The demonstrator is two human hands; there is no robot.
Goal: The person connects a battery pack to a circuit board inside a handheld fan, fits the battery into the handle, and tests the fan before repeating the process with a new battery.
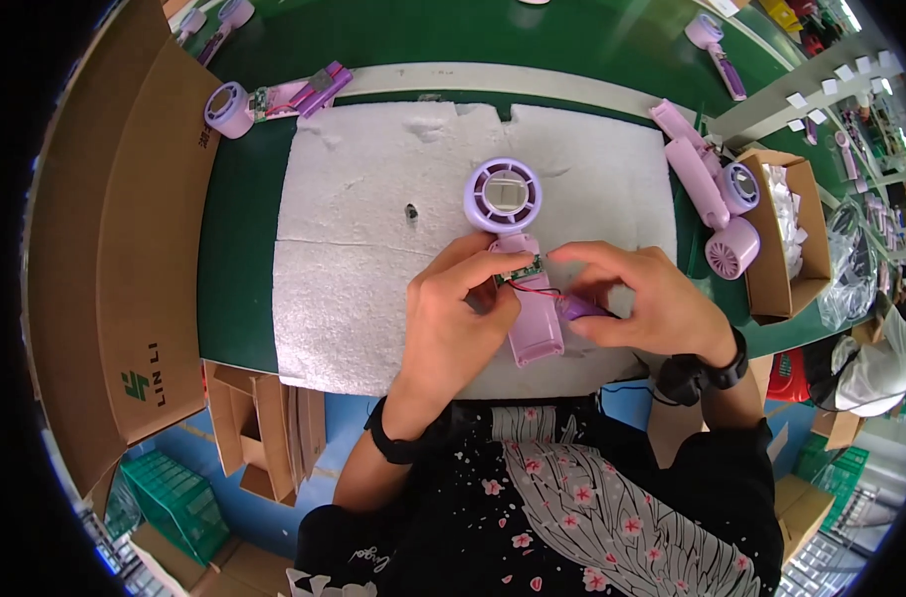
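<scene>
A pink and lilac handheld fan point(504, 196) lies on the white foam sheet point(344, 289), its round head away from me and its opened handle point(539, 333) toward me. My left hand point(451, 310) grips the upper handle, index fingertip on the small green circuit board point(521, 271). The thumb bends beside the handle's left edge. Just right of the handle, my right hand point(644, 303) curls around a purple cylindrical battery point(578, 307), partly hidden by the fingers. Its index fingertip is close to the board's right end. Red and black wires point(535, 291) run between board and battery.
A tall cardboard box point(125, 249) walls the left side. Another opened fan point(229, 109) lies at the back left. Pink fan parts point(697, 184) and a small open carton point(786, 239) stand at the right. A small dark piece point(411, 212) rests on the foam.
</scene>
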